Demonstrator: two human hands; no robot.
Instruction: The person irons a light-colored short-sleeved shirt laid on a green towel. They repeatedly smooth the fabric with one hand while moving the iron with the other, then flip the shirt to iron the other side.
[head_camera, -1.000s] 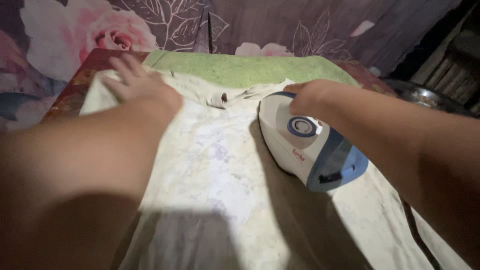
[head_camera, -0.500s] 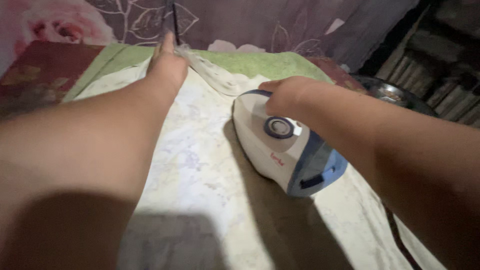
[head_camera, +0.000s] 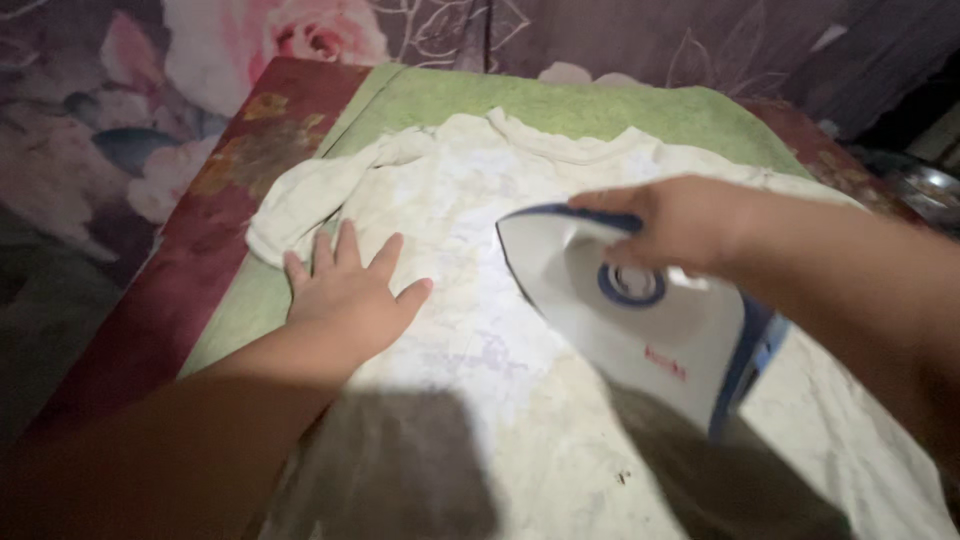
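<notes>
A pale cream shirt (head_camera: 470, 200) with a faint print lies spread flat, neck toward the far side. My left hand (head_camera: 350, 295) presses flat on its left part, fingers spread, near the crumpled left sleeve (head_camera: 300, 205). My right hand (head_camera: 680, 225) grips the handle of a white and blue electric iron (head_camera: 640, 320), which rests on the middle of the shirt with its tip pointing to the far left.
A green towel (head_camera: 600, 105) lies under the shirt, on top of a dark red patterned cloth (head_camera: 190, 240). A floral fabric (head_camera: 200, 60) hangs behind. A metal bowl (head_camera: 925, 185) sits at the far right edge.
My left hand let go of the collar at the far side and came back to lie flat on the shirt's left part. The iron shifted slightly toward the middle. The camera tilted down.
</notes>
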